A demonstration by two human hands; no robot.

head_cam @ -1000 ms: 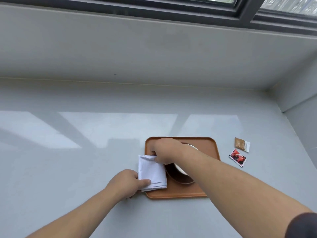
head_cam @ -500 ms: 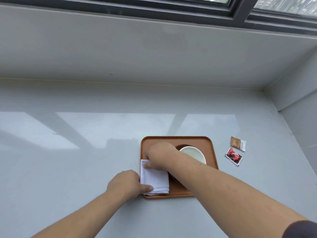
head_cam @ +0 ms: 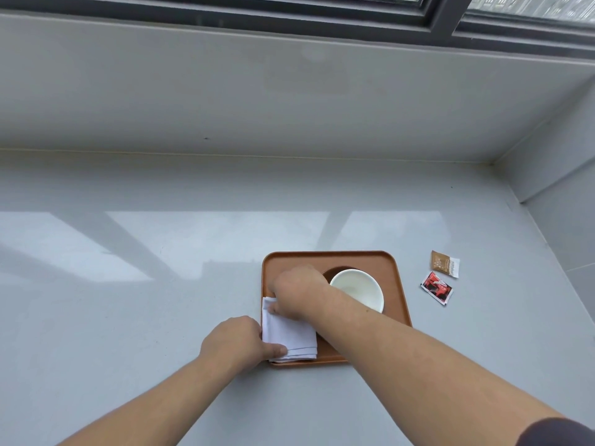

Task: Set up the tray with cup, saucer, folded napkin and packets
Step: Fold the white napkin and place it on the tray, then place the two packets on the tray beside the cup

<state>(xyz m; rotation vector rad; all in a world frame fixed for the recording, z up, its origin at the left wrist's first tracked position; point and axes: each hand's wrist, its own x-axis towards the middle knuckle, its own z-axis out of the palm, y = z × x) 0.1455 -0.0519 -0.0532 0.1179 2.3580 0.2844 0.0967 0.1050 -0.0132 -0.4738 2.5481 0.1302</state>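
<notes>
An orange-brown tray (head_cam: 391, 268) lies on the grey counter. A white cup (head_cam: 357, 289) stands on a dark saucer (head_cam: 331, 272) in the tray's right half; my right forearm hides most of the saucer. A folded white napkin (head_cam: 291, 338) lies in the tray's near left corner. My left hand (head_cam: 236, 344) pinches its near left edge with the thumb on top. My right hand (head_cam: 297, 292) presses its fingertips on the napkin's far edge. Two packets lie on the counter to the right of the tray: a brown one (head_cam: 445, 263) and a red-and-black one (head_cam: 436, 287).
A grey wall runs along the back of the counter under a dark window frame (head_cam: 444, 14). A side wall (head_cam: 560, 201) closes off the counter's right end, just beyond the packets.
The napkin has shifted right, from overhanging the tray's left edge to lying inside its near left corner. My right hand slid down to its far edge, uncovering the cup.
</notes>
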